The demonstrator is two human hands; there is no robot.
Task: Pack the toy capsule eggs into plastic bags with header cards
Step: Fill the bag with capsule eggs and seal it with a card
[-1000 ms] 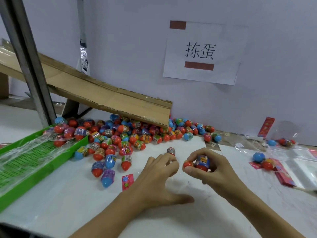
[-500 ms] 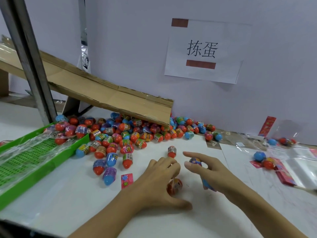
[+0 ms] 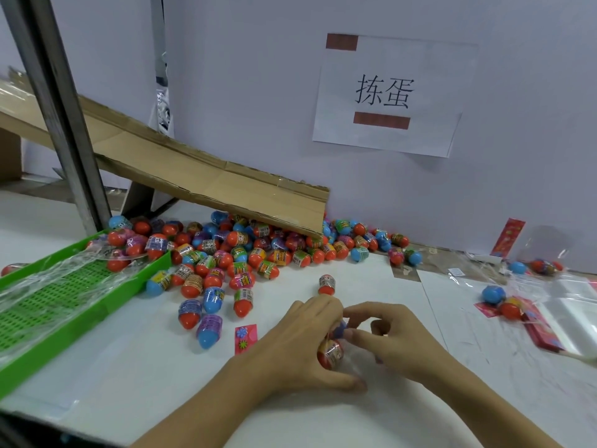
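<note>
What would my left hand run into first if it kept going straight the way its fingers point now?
Probably the lone red-tipped capsule egg, just beyond the left hand, whose fingers point up and away. Behind it lies the egg pile under the cardboard chute. Depth is hard to judge from this one view.

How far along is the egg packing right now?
Early on. Done: what look like bagged eggs with red cards lie at the right. In hand: the left hand and right hand meet over a red egg and a blue one; whether a bag surrounds them is unclear. Left: a big pile of loose eggs under the cardboard ramp.
</note>
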